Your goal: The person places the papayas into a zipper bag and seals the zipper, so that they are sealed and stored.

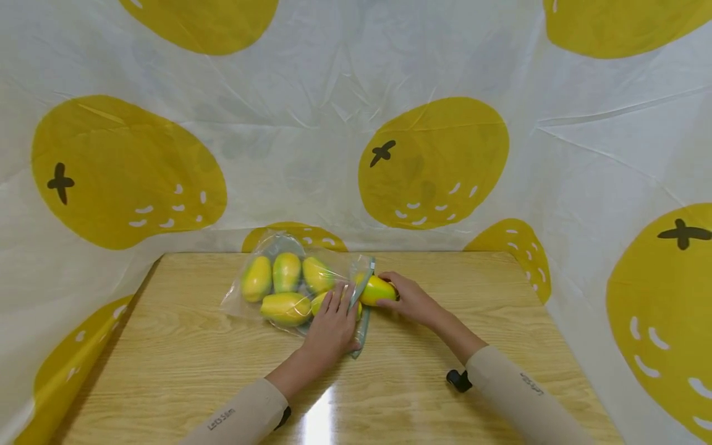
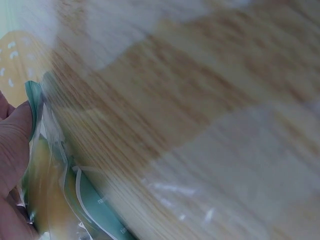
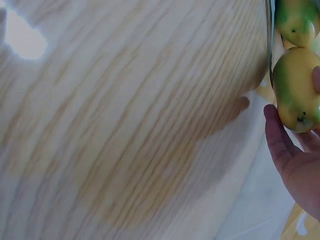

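A clear zip bag with a green strip along its mouth lies on the table, its opening towards the right. Several yellow-green mangoes are inside. My left hand lies over the bag near the mouth and holds its edge, with the thumb at the green strip. One mango beneath that hand is partly covered by the fingers. My right hand grips another mango by its outer end, the far end of it within the bag's mouth. In the right wrist view, this mango sits close to one in the bag.
The wooden table reaches back to a white curtain printed with large yellow fruit, which also hangs at both sides. Dark wrist cameras are strapped at the sleeves. Light glares off the table's front.
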A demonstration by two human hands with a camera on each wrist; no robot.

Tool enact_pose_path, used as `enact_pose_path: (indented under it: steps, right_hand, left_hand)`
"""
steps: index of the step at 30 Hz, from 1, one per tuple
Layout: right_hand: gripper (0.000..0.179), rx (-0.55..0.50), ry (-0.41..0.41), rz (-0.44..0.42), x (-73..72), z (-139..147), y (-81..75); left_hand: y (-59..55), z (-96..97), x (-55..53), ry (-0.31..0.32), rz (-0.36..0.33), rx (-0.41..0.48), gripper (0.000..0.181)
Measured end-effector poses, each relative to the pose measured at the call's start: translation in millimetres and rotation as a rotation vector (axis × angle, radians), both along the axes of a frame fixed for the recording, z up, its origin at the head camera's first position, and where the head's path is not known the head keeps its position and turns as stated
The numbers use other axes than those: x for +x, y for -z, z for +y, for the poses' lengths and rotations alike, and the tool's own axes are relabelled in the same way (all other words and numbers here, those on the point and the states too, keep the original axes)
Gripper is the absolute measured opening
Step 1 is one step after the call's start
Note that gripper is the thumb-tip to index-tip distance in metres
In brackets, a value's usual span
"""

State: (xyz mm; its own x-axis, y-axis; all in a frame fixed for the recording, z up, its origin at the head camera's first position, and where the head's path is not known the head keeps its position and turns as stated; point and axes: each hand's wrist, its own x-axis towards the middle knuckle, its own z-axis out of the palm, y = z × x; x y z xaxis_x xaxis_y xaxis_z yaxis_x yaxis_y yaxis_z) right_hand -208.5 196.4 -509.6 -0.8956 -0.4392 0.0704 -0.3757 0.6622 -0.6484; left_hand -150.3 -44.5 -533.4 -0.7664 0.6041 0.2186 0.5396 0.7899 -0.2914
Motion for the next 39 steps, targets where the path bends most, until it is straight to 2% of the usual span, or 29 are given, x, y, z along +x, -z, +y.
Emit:
enact_pose_path:
  steps: [3, 8, 11, 18, 25, 29, 34, 39]
  right_hand:
    - [0.060, 0.011, -0.063, 0.021, 0.1, 2.9, -0.9]
    - [0.060, -0.031, -0.126, -0.009, 1.4, 2.5, -1.8]
    - [0.058, -0.081, -0.089, -0.048, 0.7, -1.4, -0.6]
    - [0.041, -0.143, 0.088, -0.058, -3.8, -12.0, 3.2]
    - [0.024, -0.154, 0.105, -0.046, -7.7, -15.8, 4.5]
    - [0.016, -0.102, 0.113, 0.022, -10.8, -19.1, 4.8]
    - [0.021, -0.038, 0.136, 0.091, -17.2, -23.4, 6.4]
    - [0.043, 0.039, 0.220, 0.097, -25.3, -22.9, 11.2]
  left_hand:
    - [-0.4, -0.5, 0.4, 0.015, 0.018, 0.006, 0.102]
    - [-1.3, -0.6, 1.0, 0.020, 0.026, 0.004, 0.101]
    - [-1.7, 0.3, 1.3, 0.014, 0.010, -0.005, 0.101]
    - [-1.2, 2.5, 1.8, -0.001, -0.013, -0.026, 0.100]
    - [-1.2, 1.9, 1.0, -0.003, -0.008, -0.021, 0.103]
    - [-1.6, 0.7, 0.7, 0.000, -0.002, -0.023, 0.103]
    - [-1.0, 0.1, -0.2, 0.007, 0.004, -0.029, 0.102]
    - [-0.4, 0.3, -1.2, 0.013, -0.011, -0.030, 0.102]
